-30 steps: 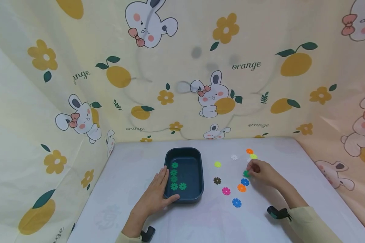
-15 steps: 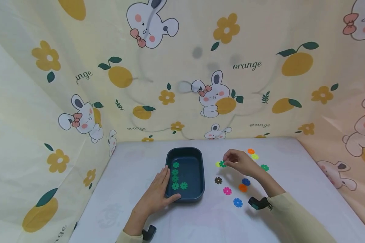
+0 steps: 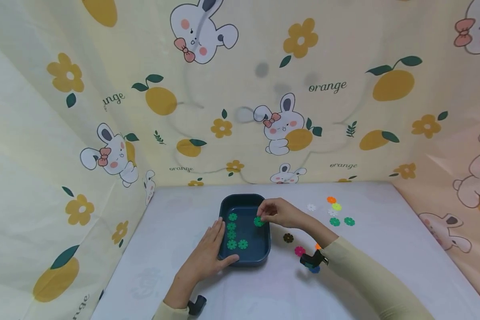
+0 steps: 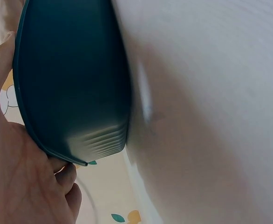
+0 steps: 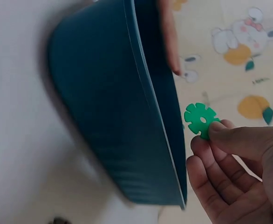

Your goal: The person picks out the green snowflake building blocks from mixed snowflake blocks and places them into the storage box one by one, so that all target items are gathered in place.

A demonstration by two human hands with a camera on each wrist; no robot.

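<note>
My right hand (image 3: 282, 213) pinches a green snowflake disc (image 5: 199, 119) between thumb and fingertips, over the right rim of a dark blue tray (image 3: 248, 264). Notches ring the disc's edge and a small hole pierces its middle. Along the tray's left side lies my left hand (image 3: 206, 249), fingers straight against the wall and thumb spread across the near corner. Several green discs (image 3: 231, 234) rest inside, most in a column on the left, with another green disc (image 3: 243, 244) beside the lowest.
Right of the tray, loose discs lie on the white table (image 3: 272, 298): brown (image 3: 288, 238), pink (image 3: 299, 251), partly covered orange and blue, and, farther back, white (image 3: 311, 207), orange (image 3: 331, 200), yellow (image 3: 336, 206) and green (image 3: 334, 222). A patterned curtain (image 3: 240, 133) encloses the table.
My right hand has picked up a green disc from among the loose ones and carried it left, past the yellow disc, to the tray. My left hand keeps its place on the tray.
</note>
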